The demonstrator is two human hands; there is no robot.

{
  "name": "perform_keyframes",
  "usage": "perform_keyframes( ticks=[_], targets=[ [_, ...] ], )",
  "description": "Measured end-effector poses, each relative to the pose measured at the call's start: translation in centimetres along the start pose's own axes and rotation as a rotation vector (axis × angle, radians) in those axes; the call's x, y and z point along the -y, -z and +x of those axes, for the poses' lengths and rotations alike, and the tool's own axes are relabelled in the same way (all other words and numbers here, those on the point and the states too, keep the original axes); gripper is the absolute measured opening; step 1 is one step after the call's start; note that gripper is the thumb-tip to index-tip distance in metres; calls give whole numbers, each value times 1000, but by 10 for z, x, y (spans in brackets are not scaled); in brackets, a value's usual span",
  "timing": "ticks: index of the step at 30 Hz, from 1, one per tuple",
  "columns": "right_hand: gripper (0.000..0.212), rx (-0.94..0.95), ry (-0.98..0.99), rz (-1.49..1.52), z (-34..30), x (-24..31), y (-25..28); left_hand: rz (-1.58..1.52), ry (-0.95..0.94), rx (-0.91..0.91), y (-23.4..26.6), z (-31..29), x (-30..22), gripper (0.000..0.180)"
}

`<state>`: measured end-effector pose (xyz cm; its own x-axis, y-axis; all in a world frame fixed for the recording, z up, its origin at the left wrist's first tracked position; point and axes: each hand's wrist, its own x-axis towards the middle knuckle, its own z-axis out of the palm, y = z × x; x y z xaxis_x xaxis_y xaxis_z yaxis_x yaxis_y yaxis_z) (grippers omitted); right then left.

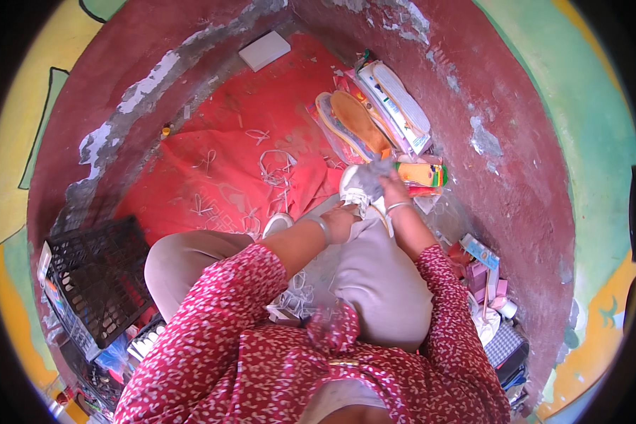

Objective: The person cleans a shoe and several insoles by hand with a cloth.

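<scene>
White shoe (357, 185) sits on person's right knee, sole side partly up. Left hand (339, 219) grips it from below, fingers closed round heel end. Right hand (392, 189) clamps a grey cloth (376, 169) vs the shoe's upper. Just beyond: orange insoles (357, 121), pkts against the wall. Black crate (95, 279) to person's left, red mat (226, 155) w/ white scraps on floor.

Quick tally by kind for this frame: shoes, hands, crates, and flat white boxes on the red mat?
White shoes: 2, one held at the knee, one by the other leg
Hands on the held shoe: 2, left hand, right hand
Black crate: 1
Flat white box: 1
Total: 6
</scene>
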<state>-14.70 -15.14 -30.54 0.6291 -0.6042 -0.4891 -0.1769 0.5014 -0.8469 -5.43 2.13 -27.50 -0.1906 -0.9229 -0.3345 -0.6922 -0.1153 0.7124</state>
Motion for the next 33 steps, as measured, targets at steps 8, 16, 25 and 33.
perform_keyframes(
  ticks=[8,16,25,33],
  targets=[
    [48,84,286,-1488,-26,-20,-48,152,125,-199,166,-175,-81,39],
    [30,858,589,-1942,11,15,-72,475,309,-832,183,-322,-119,31],
    [41,-94,476,-1394,2,-34,-44,141,475,-1048,147,-324,-102,23],
    [44,-353,14,-866,-5,-78,-21,156,502,-1059,147,-333,-97,21]
  ],
)
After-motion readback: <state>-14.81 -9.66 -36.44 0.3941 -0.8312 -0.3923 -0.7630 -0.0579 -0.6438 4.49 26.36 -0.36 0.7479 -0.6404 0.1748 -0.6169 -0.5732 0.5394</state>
